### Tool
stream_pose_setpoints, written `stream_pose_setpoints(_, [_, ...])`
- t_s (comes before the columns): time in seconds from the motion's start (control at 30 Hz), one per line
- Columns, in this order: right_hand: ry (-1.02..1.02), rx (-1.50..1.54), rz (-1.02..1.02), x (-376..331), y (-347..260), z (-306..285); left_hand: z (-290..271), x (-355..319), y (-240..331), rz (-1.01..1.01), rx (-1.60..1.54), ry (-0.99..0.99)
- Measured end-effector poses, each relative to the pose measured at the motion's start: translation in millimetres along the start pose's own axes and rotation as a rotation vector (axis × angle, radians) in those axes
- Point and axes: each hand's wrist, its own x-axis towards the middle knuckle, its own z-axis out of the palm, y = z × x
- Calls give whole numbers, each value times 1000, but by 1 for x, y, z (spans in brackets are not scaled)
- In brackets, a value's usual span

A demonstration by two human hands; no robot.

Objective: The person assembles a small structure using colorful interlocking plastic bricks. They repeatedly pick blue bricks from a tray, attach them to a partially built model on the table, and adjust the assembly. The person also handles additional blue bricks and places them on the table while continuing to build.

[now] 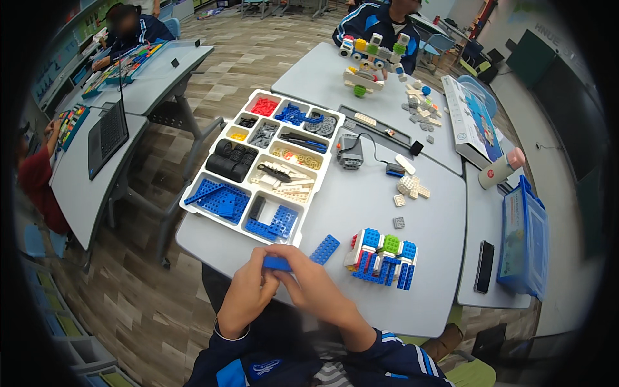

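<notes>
Near the table's front edge, my left hand (247,293) and my right hand (316,286) come together, both closed on a blue building brick (277,263). Fingers cover most of that brick, so its full length is hidden. Just beyond my right hand a blue studded plate (325,249) lies loose on the table. To the right sits a built block of bricks (382,259) in blue, green, white and red. The white sorting tray (240,233) lies ahead of my hands, its compartments holding blue plates, black tyres, gears, beams and small pieces.
A grey battery box (350,153) with a cable lies beyond the tray. White pieces (412,187) and a grey brick (398,222) are scattered to the right. A phone (484,266), bottle (501,169) and blue bin (519,238) occupy the side table. Opposite, a person holds a brick model (369,61).
</notes>
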Motion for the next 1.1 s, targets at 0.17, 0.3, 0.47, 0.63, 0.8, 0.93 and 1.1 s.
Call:
stream_pose_setpoints(0.17, [35,-22,-25,-1,6,0,2,1,5,-21,6,-18])
stream_pose_setpoints(0.3, [62,-7,-22,-2,7,-1,0,-1,9,76,25,0])
stream_pose_setpoints(0.47, [-54,142,38,-6,7,-6,-19,-7,8,103,-69,-101])
stream_pose_setpoints(0.63, [-148,156,51,-8,1,-11,-19,-18,-1,77,-150,-97])
stream_pose_setpoints(0.8, [-224,130,-19,-9,-8,-19,-10,-20,-17,286,-171,-23])
stream_pose_setpoints(0.93, [-199,63,-99,-10,-10,-15,-6,-21,-20,244,-273,-33])
stream_pose_setpoints(1.1, [-105,58,-140,-8,-2,-15,-1,-14,-18,283,-167,-12])
